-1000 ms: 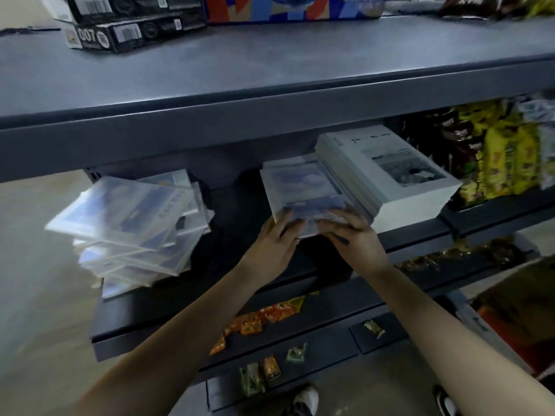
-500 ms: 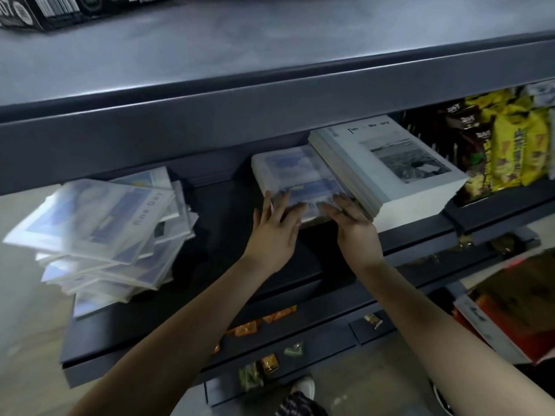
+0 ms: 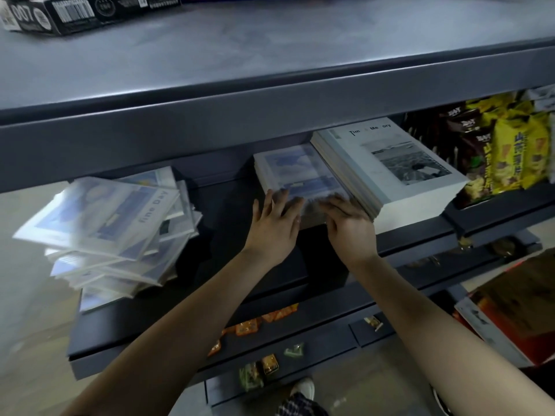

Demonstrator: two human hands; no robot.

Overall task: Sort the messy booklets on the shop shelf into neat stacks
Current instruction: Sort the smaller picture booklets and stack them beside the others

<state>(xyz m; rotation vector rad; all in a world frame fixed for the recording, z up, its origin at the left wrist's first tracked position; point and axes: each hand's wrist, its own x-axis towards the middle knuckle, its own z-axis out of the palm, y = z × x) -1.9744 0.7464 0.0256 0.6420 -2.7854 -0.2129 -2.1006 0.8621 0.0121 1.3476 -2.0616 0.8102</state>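
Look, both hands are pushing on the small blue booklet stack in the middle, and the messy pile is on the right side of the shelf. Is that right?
Not quite. The head view shows the left hand and right hand pressing on the small blue booklet stack in the middle, but the messy pile lies on the left side of the shelf, not the right.

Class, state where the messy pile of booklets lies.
In the head view, the messy pile lies at the left end of the dark shelf, left of the left hand.

Bare forearms, plaid trousers [image 3: 300, 405], white shoe [image 3: 304, 387]
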